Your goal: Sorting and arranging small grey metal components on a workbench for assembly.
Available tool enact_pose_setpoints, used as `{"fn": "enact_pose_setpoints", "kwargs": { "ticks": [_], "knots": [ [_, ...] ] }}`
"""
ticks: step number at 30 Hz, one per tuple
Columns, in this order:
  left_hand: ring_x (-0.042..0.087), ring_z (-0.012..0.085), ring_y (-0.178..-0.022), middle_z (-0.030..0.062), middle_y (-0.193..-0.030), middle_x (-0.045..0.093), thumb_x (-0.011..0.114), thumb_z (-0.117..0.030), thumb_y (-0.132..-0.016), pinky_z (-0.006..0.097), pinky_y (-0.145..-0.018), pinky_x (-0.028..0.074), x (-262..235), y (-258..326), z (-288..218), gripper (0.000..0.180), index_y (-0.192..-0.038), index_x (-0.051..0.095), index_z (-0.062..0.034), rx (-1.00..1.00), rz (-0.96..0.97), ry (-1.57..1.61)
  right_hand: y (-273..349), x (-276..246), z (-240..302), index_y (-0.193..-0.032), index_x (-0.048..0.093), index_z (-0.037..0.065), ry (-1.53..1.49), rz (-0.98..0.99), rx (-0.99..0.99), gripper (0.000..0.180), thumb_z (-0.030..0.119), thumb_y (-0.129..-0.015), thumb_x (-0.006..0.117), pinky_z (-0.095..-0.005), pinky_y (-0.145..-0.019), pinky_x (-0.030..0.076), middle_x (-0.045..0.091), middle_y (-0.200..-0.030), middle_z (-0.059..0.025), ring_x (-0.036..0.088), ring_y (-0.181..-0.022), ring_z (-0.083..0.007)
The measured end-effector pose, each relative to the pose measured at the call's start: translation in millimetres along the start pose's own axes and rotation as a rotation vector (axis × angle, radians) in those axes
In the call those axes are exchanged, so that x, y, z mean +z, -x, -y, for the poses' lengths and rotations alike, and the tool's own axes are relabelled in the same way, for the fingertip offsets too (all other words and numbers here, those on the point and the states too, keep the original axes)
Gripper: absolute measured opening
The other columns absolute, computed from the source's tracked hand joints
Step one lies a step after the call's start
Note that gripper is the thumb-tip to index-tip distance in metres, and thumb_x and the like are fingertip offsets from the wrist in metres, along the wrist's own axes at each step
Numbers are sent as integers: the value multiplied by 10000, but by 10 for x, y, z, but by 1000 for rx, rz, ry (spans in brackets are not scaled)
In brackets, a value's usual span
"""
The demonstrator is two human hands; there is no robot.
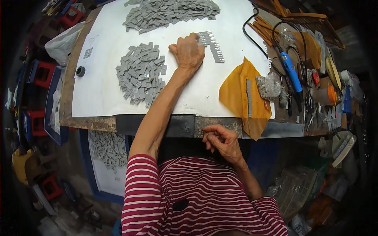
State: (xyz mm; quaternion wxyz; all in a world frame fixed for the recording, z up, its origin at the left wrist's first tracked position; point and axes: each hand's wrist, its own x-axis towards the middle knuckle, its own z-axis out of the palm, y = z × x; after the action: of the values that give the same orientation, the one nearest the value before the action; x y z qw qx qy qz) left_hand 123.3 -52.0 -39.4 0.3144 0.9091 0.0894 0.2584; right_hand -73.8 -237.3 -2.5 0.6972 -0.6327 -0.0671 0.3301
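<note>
Left hand: our left hand (189,52) reaches out across the white paper sheet (98,90) that covers the workbench, palm down, fingers bent, tips touching the near end of the row of small flat grey rectangular pieces (212,47). We cannot tell whether a piece is pinched under the fingers.

Right hand: our right hand (221,141) hangs below the dark front edge of the bench (181,126), at 6 o'clock from the left hand, fingers curled loosely inward; nothing visible in it.

Where the row lies: just at 2 o'clock from the left hand's knuckles, on the sheet, well apart from the bench edge.

Long axis: the row runs from about 11 o'clock to 5 o'clock, its far end toward the big far heap of grey pieces (173,13), its near end pointing at the orange paper envelope (240,92).

Other stock: a loose near heap of the same grey pieces (141,74) lies at 8 o'clock from the left hand, close beside the forearm.

Right of the sheet: a blue-handled corded tool (290,70) with black cable, at 3 o'clock.

Risk, as we judge it: the row is only laid, not fixed, so a sideways drag of our fingertips could skew or scatter it. Our forearm passes close to the near heap and could sweep pieces out. The black cable could snag the row's far end if pulled.
</note>
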Motion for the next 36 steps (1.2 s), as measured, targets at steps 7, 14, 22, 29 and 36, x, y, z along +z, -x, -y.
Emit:
{"fn": "enact_pose_setpoints", "kwargs": {
  "ticks": [7, 14, 22, 29, 36],
  "knots": [
    [527, 234, -822, 85, -768, 630, 642, -193, -660, 417, -775, 253, -19, -5, -49, 320, -951, 582, -73, -44, 34, -90, 7, -2, -46, -1105, 506, -34, 1, 13, -13, 232, 43, -888, 480, -183, -530, 454, 585, -824, -72, 544, -642, -77],
    [532, 226, -770, 46, -676, 580, 641, -248, -658, 393, -755, 264, -1, 24, 63, 421, -1026, 570, -55, 40, -14, -37, 2, 14, -2, -1099, 511, -36, 0, 19, -22, 229, 31, -882, 477, -184, -529, 453, 587, -821, -75, 545, -640, -77],
    [535, 258, -728, 65, -703, 592, 592, -82, -657, 382, -682, 400, -748, 263, 237, 141, -795, 624, -89, 316, -73, -137, 6, -13, -7, -1067, 533, -56, 17, -8, -37, 214, 22, -869, 507, -195, -508, 454, 593, -802, -94, 557, -627, -96],
    [454, 237, -920, 50, -896, 551, 636, -128, -664, 400, -799, 318, -1065, 426, 563, 167, -829, 625, -99, 158, -9, -348, 2, 2, -19, -1058, 537, -58, 35, 8, -33, 205, 20, -874, 495, -195, -502, 454, 595, -799, -98, 556, -622, -93],
    [498, 257, -885, 38, -853, 571, 631, -118, -681, 410, -767, 352, -1036, 394, 575, 145, -820, 590, -114, 178, 38, -380, 104, -12, 136, -1066, 545, -45, 17, 43, 20, 213, 23, -868, 505, -184, -494, 447, 602, -799, -90, 564, -633, -83]
  ]
}}
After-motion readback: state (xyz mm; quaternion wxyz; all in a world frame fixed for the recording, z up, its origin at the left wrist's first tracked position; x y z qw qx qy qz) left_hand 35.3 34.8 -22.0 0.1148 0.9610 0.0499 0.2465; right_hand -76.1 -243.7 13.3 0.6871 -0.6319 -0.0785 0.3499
